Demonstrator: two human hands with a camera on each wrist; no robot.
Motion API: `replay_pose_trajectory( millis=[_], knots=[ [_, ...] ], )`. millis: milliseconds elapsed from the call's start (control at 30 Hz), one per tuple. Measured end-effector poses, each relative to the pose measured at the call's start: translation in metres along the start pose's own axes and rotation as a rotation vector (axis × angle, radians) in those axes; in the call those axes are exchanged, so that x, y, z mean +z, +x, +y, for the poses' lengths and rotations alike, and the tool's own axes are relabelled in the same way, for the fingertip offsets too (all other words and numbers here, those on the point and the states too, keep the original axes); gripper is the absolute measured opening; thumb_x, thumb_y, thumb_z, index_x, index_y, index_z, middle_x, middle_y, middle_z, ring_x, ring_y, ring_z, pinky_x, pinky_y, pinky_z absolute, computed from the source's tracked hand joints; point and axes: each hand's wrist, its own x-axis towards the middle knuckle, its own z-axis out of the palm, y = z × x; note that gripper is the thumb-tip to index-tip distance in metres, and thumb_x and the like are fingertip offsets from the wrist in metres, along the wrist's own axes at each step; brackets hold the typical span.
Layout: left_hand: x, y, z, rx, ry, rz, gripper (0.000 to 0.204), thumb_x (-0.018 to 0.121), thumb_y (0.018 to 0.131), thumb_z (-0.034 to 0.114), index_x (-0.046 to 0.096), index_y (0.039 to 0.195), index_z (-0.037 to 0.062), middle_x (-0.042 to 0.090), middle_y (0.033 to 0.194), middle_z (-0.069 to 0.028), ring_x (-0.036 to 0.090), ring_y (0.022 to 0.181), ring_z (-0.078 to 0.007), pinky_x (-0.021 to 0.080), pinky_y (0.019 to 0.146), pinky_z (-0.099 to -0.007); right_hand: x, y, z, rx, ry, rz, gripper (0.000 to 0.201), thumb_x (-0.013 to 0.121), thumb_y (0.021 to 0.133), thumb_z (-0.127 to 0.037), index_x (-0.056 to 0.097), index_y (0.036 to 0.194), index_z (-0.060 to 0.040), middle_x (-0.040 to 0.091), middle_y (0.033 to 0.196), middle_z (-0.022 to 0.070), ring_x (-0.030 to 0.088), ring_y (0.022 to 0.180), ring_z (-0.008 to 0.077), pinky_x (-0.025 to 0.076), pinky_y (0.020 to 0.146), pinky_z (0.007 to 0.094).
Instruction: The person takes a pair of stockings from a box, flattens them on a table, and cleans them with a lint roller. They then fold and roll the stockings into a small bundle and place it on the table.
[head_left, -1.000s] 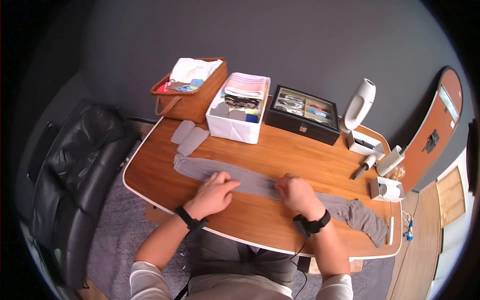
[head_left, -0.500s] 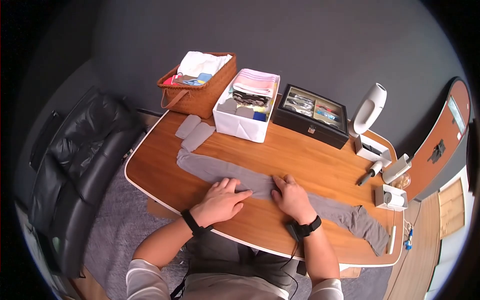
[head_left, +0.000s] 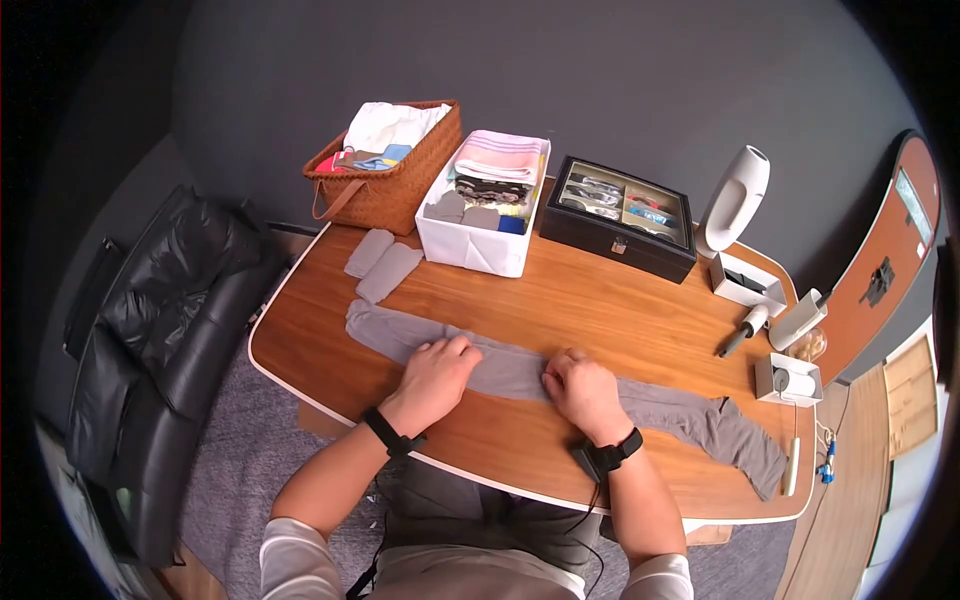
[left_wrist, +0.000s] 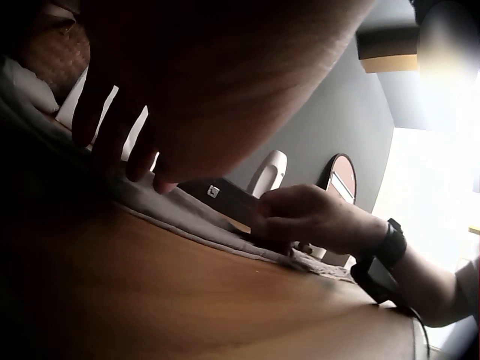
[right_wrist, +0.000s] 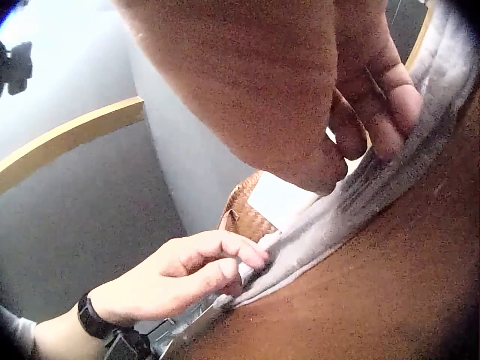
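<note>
Long grey tights (head_left: 505, 370) lie flattened in a strip across the wooden table (head_left: 620, 335), with the wider end bunched at the right. My left hand (head_left: 438, 378) rests on the strip left of its middle; in the left wrist view its fingers (left_wrist: 112, 139) hang spread and loosely bent over the fabric. Farther right, my right hand (head_left: 583, 395) touches the same strip with bent fingers. The right wrist view shows its fingertips (right_wrist: 401, 124) against the creased cloth (right_wrist: 330, 217). Beyond the tights' left end sit two grey folded bundles (head_left: 388, 272).
At the back stand a woven basket (head_left: 375, 205), a white fabric box (head_left: 470, 245) of folded clothes and a black display case (head_left: 617, 250). A white device (head_left: 735, 200), small trays (head_left: 788, 380) and a lint roller (head_left: 745, 330) line the right side. A black sofa (head_left: 165, 330) is at left.
Both hands stay on the tights. The left hand's fingers, spread half a second ago, are drawn in more. The right hand's fingers have also bent more, and the camera has shifted slightly.
</note>
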Motion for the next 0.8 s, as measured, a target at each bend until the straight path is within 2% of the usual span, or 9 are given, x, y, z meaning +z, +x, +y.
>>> replay_pose_trajectory(
  millis=[67,167,267,367,433,567,667,700,800],
  knots=[
    [0.001,0.003,-0.004,-0.040,0.022,-0.004,0.028,0.071,0.101,0.018,0.072,0.127,0.0067,0.063,0.140,-0.0141,0.064,0.123,-0.0375,0.054,0.104,-0.0505,0.000,-0.002,0.000,-0.011,-0.006,-0.004,0.024,0.078,0.094,-0.022,0.074,0.115,-0.0105,0.070,0.115,0.0184,0.074,0.098,0.0434,0.062,0.082,0.0534],
    [-0.001,-0.003,-0.010,-0.046,0.089,0.077,0.041,0.072,0.101,0.023,0.069,0.138,0.0046,0.059,0.151,-0.0164,0.059,0.135,-0.0390,0.052,0.110,-0.0520,-0.007,-0.005,-0.006,-0.015,-0.009,-0.009,0.031,0.079,0.093,-0.023,0.075,0.121,-0.0115,0.070,0.118,0.0193,0.075,0.100,0.0441,0.063,0.085,0.0533],
    [0.003,-0.007,-0.022,-0.090,0.083,0.086,0.061,0.072,0.102,0.032,0.060,0.154,0.0026,0.049,0.165,-0.0228,0.048,0.151,-0.0435,0.047,0.120,-0.0534,-0.012,-0.007,-0.011,0.006,-0.016,-0.047,0.041,0.080,0.092,-0.024,0.073,0.131,-0.0126,0.068,0.123,0.0204,0.074,0.104,0.0446,0.063,0.089,0.0530],
    [-0.008,-0.009,-0.025,-0.190,0.032,-0.041,0.073,0.069,0.104,0.038,0.049,0.164,0.0016,0.037,0.174,-0.0282,0.036,0.160,-0.0485,0.039,0.128,-0.0547,-0.017,-0.008,-0.014,0.025,-0.026,-0.089,0.050,0.080,0.092,-0.025,0.071,0.140,-0.0136,0.066,0.127,0.0219,0.073,0.108,0.0446,0.062,0.092,0.0525],
    [-0.006,-0.010,-0.030,-0.203,0.039,0.000,0.075,0.067,0.106,0.041,0.046,0.166,0.0019,0.035,0.175,-0.0283,0.035,0.160,-0.0497,0.037,0.128,-0.0558,-0.022,-0.008,-0.017,0.048,-0.030,-0.122,0.054,0.081,0.092,-0.025,0.070,0.143,-0.0137,0.066,0.127,0.0224,0.072,0.112,0.0441,0.061,0.094,0.0519],
    [0.002,-0.013,-0.035,-0.265,0.053,0.001,0.075,0.063,0.108,0.046,0.044,0.167,0.0036,0.032,0.177,-0.0275,0.033,0.160,-0.0528,0.033,0.129,-0.0605,-0.019,-0.010,-0.017,0.032,-0.009,-0.100,0.051,0.081,0.092,-0.026,0.070,0.140,-0.0111,0.065,0.128,0.0223,0.072,0.112,0.0441,0.061,0.095,0.0510],
    [-0.006,-0.017,-0.036,-0.330,0.112,-0.098,0.079,0.061,0.108,0.051,0.040,0.171,0.0080,0.030,0.178,-0.0274,0.029,0.161,-0.0564,0.024,0.131,-0.0665,-0.018,-0.010,-0.017,0.025,0.014,-0.087,0.047,0.080,0.094,-0.027,0.071,0.137,-0.0092,0.066,0.128,0.0211,0.072,0.112,0.0434,0.061,0.095,0.0508],
    [-0.009,-0.016,-0.041,-0.343,0.098,-0.116,0.081,0.061,0.108,0.052,0.038,0.172,0.0078,0.029,0.179,-0.0273,0.026,0.163,-0.0561,0.023,0.132,-0.0652,-0.018,-0.010,-0.017,0.012,0.020,-0.082,0.045,0.079,0.095,-0.027,0.071,0.135,-0.0087,0.066,0.129,0.0206,0.072,0.112,0.0430,0.061,0.094,0.0509],
    [-0.015,-0.017,-0.069,-0.362,0.068,-0.157,0.085,0.063,0.105,0.053,0.036,0.174,0.0105,0.025,0.183,-0.0216,0.021,0.166,-0.0522,0.021,0.131,-0.0698,-0.038,-0.021,-0.006,0.022,0.032,-0.047,0.038,0.078,0.095,-0.027,0.071,0.127,-0.0076,0.067,0.125,0.0209,0.072,0.111,0.0428,0.061,0.093,0.0530]
  ],
)
